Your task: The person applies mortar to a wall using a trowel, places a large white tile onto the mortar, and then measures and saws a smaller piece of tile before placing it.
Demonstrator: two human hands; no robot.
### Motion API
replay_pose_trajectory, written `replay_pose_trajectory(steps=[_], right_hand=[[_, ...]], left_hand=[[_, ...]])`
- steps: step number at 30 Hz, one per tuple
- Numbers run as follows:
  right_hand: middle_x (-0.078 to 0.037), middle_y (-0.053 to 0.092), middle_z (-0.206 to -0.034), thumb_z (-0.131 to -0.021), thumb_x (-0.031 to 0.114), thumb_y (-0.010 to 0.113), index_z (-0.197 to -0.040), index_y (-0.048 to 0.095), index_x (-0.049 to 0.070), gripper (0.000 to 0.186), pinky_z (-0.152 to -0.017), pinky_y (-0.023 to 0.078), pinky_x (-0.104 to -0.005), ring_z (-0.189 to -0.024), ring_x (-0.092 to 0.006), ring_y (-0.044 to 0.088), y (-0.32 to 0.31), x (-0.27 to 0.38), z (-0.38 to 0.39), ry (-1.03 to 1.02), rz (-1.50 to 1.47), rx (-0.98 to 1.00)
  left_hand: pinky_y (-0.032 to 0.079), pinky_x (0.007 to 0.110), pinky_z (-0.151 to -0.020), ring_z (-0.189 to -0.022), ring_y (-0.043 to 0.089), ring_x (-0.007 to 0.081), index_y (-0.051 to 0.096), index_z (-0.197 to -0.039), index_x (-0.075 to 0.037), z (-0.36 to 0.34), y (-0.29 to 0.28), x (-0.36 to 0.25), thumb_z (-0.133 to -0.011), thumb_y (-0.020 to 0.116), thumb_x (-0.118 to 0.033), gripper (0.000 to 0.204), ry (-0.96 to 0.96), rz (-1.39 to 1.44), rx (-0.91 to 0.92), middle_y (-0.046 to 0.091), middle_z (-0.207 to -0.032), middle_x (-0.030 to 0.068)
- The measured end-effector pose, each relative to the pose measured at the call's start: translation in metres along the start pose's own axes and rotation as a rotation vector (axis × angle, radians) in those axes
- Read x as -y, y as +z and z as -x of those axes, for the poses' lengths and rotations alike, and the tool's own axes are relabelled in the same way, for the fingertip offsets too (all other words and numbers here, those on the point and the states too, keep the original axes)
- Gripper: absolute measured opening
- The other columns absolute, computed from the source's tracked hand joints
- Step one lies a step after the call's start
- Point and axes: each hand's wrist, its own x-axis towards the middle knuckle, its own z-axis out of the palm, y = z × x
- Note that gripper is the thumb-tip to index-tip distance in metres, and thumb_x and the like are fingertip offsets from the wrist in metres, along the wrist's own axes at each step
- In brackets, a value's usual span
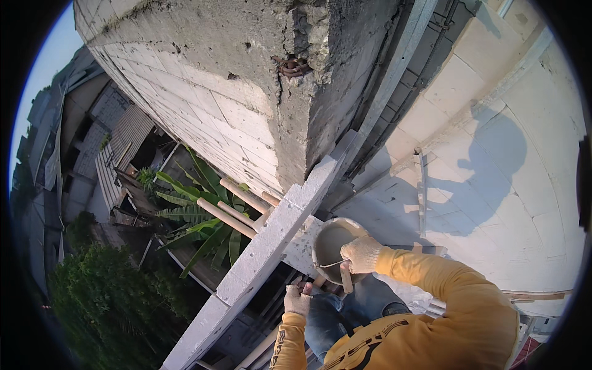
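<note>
My right hand (362,254), in a pale knit glove, is closed at the near right rim of a round bucket (319,239). Beneath its fingers hangs a short wooden handle (346,279), and a thin metal piece runs left from the grip across the bucket. Grey mortar (335,242) lies inside the bucket. My left hand (297,301), gloved with bare fingertips showing, is curled just right of the row of light blocks (262,243). What it holds, if anything, is too small to make out.
A rough concrete column (296,123) rises ahead, joined to a block wall (203,105). Wooden poles (225,217) jut out beyond the blocks. Far below on the left are plants (203,209) and roofs. A metal profile (401,61) slants up at the right. Below my legs, gaps show between boards.
</note>
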Motion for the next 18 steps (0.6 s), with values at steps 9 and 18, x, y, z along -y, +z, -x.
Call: replay_pose_trajectory(steps=[9,18], right_hand=[[-0.013,0.068,-0.073,-0.085,0.044,0.073,-0.079,0.069,0.009,0.036,-0.068,0.053,-0.0463,-0.073,-0.0354,0.069,-0.175,0.067,0.107,-0.467,0.196,-0.307],[-0.013,0.068,-0.076,-0.078,0.045,0.081,-0.084,0.072,0.007,0.04,-0.067,0.054,-0.0419,-0.075,-0.0359,0.069,-0.219,0.13,0.062,-0.681,-0.054,-0.518]], left_hand=[[0.047,0.045,-0.108,-0.13,0.055,0.0258,0.04,-0.154,-0.006,-0.048,0.041,-0.069,-0.091,0.062,-0.068,0.091,0.296,0.738,0.511,0.051,-0.149,0.0127],[0.052,0.038,-0.101,-0.122,0.06,0.0236,0.04,-0.15,-0.002,0.095,0.016,-0.21,-0.083,0.084,-0.032,0.086,0.51,0.675,0.228,0.058,-0.136,0.0108]])
